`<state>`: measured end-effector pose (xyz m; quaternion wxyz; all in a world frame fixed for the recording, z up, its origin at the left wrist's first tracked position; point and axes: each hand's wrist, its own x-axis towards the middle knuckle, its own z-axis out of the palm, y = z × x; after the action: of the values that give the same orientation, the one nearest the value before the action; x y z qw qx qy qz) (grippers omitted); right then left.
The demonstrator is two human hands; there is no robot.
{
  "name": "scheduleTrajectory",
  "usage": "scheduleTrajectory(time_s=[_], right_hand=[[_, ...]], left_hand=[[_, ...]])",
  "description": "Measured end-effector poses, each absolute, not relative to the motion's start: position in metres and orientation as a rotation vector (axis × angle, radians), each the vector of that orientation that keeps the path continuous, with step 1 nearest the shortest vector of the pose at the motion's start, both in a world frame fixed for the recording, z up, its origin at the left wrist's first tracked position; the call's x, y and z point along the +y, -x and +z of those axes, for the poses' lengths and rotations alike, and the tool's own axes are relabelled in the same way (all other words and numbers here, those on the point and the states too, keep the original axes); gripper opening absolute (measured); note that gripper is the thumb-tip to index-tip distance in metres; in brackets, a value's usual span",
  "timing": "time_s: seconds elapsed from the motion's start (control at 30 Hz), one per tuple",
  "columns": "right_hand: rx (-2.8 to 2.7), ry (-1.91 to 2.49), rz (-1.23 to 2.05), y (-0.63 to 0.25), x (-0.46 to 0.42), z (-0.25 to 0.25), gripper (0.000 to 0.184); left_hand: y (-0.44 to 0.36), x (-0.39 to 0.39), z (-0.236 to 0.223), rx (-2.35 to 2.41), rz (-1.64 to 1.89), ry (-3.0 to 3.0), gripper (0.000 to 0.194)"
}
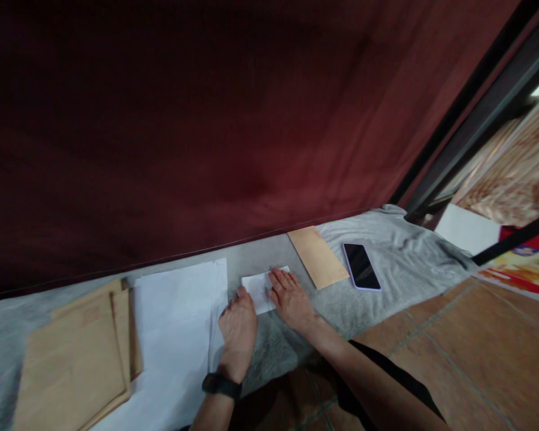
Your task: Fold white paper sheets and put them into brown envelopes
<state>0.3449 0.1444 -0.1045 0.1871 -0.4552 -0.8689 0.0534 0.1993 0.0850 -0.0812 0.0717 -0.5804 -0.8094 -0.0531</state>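
A folded white sheet of paper (pixel 258 288) lies on the grey cloth between my hands. My left hand (pixel 239 323), with a dark band at the wrist, has its fingers curled together at the paper's left end. Stretched flat, the fingers of my right hand (pixel 291 299) press on the paper's right part and hide some of it. Just beyond that hand is a single tan envelope (pixel 318 257). To the left of my left hand lies a stack of white paper sheets (pixel 175 335), partly under a pile of larger brown envelopes (pixel 76 353).
A phone (pixel 362 266) in a light purple case lies right of the single envelope. Grey cloth (pixel 399 257) covers the narrow surface, and a dark red panel (pixel 233 131) rises behind it. Dark metal bars (pixel 471 120), a printed box (pixel 525 263) and tiled floor (pixel 458 341) are at right.
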Motion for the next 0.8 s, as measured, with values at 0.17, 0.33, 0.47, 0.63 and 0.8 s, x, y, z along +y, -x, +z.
scheduleTrajectory(time_s=[0.17, 0.33, 0.47, 0.63, 0.8], right_hand=[[-2.480, 1.244, 0.132, -0.343, 0.135, -0.112, 0.054], [-2.488, 1.254, 0.101, -0.343, 0.135, -0.113, 0.054], [-2.487, 1.251, 0.108, -0.342, 0.135, -0.111, 0.054], [-2.497, 1.262, 0.142, -0.342, 0.135, -0.109, 0.055], [-2.559, 1.260, 0.158, -0.344, 0.135, -0.109, 0.053]], left_hand=[[-0.200, 0.085, -0.080, -2.416, -0.139, 1.767, 0.044], [-0.200, 0.085, -0.083, -2.414, -0.129, 1.756, 0.042], [-0.200, 0.085, -0.079, -2.431, -0.112, 1.746, 0.041], [-0.208, 0.087, -0.068, -2.390, -0.163, 1.722, 0.041], [-0.225, 0.094, -0.086, -2.100, -0.476, 2.137, 0.048]])
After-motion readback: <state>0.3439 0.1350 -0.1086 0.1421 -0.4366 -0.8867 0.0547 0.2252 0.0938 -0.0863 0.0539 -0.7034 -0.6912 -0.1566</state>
